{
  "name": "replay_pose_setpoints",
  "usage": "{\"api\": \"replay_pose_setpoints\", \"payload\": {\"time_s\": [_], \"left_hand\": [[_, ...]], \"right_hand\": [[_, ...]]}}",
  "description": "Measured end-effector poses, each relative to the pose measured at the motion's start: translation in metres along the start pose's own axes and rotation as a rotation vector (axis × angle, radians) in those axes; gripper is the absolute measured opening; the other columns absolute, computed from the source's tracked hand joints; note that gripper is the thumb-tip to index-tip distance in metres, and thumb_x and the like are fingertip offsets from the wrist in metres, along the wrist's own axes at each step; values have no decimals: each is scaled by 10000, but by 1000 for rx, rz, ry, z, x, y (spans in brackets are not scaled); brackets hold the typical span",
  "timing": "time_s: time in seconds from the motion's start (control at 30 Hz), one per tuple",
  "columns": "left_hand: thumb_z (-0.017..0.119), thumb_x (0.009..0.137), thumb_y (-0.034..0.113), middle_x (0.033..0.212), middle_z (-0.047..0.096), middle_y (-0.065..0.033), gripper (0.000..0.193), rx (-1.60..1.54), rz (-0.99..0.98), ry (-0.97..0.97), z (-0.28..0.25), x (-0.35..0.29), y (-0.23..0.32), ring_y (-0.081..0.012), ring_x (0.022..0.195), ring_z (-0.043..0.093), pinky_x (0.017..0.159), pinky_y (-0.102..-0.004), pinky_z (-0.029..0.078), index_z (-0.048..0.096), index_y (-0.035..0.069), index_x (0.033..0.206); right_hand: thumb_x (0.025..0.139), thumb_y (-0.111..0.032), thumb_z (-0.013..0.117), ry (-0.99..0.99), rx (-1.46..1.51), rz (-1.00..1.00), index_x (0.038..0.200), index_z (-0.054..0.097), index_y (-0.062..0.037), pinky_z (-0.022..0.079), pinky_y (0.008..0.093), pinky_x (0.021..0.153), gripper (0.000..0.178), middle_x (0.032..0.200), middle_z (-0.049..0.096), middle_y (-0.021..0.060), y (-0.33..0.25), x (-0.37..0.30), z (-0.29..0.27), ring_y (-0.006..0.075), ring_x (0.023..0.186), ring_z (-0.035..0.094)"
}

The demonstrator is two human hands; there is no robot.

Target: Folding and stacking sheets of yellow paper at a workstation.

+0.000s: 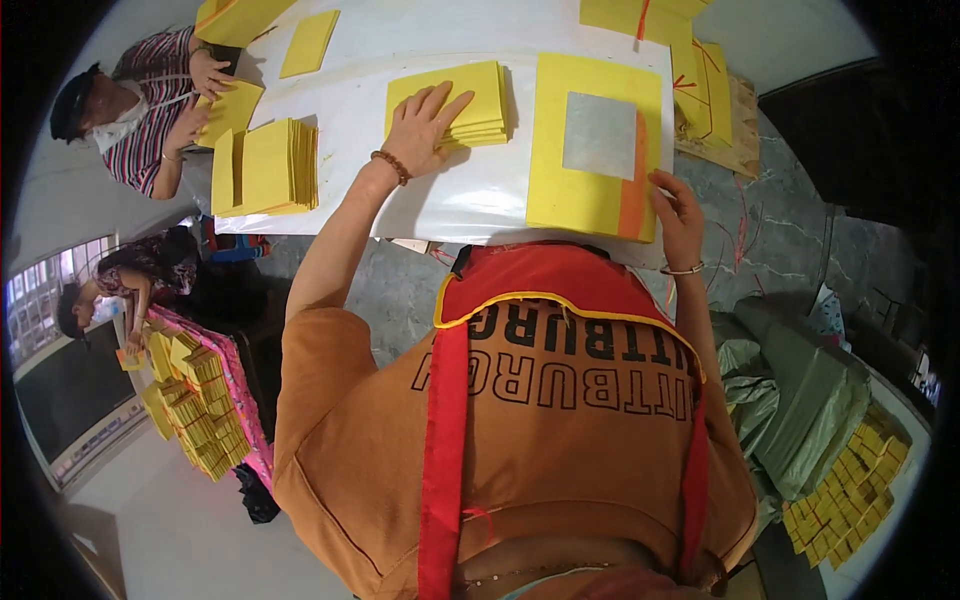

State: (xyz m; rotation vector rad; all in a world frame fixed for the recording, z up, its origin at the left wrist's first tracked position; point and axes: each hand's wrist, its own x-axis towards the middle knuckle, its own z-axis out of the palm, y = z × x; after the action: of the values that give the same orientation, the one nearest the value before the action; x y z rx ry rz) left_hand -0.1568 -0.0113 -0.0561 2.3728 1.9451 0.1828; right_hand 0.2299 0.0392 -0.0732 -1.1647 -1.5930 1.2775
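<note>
My left hand (418,130) lies flat, fingers spread, on a stack of folded yellow paper (480,88) in the middle of the white-covered table. A beaded bracelet is on that wrist. To its right lies a pile of larger yellow sheets (548,150); the top one has a silver square (600,135) and an orange strip along its right side. At that pile's right edge, by the orange strip, my right hand (677,215) has bent fingers and seems to pinch the sheet edge. Its fingertips are partly hidden, and a thin bangle circles the wrist.
Left on the table (350,200) stands a thick yellow paper bundle (265,170); a co-worker in a striped top (150,110) handles more there. Another person (150,270) works behind, beside piled yellow bundles (200,400). Red-tied stacks (710,90) and green-covered piles (800,400) are on the right.
</note>
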Motion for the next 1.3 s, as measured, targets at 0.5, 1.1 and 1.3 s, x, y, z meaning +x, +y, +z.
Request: {"api": "replay_pose_setpoints", "payload": {"time_s": [0.5, 1.1, 1.3], "left_hand": [[653, 744, 333, 1233, 482, -94, 498, -241, 513, 94, -17, 20, 159, -252, 1063, 455, 869, -376, 361, 531, 90, 1161], [601, 805, 139, 801, 592, -96, 124, -603, 480, -15, -24, 39, 157, -277, 777, 547, 681, -347, 452, 623, 21, 834], [578, 796, 119, 761, 585, -114, 112, -588, 467, -36, -24, 42, 157, -286, 741, 556, 653, -354, 453, 603, 9, 793]], "right_hand": [[801, -141, 643, 1, -50, 24, 1086, 601, -64, 449, 289, 812, 299, 1071, 624, 29, 1, 1, 1, 124, 973, 573], [806, -86, 627, -54, 177, 66, 1117, 564, -29, 443, 278, 857, 323, 1105, 584, 53, 7, 1, 1, 143, 1049, 523], [817, -113, 620, -42, 187, 61, 1106, 579, -40, 439, 269, 842, 301, 1076, 599, 42, 7, 2, 2, 130, 1025, 531]]}}
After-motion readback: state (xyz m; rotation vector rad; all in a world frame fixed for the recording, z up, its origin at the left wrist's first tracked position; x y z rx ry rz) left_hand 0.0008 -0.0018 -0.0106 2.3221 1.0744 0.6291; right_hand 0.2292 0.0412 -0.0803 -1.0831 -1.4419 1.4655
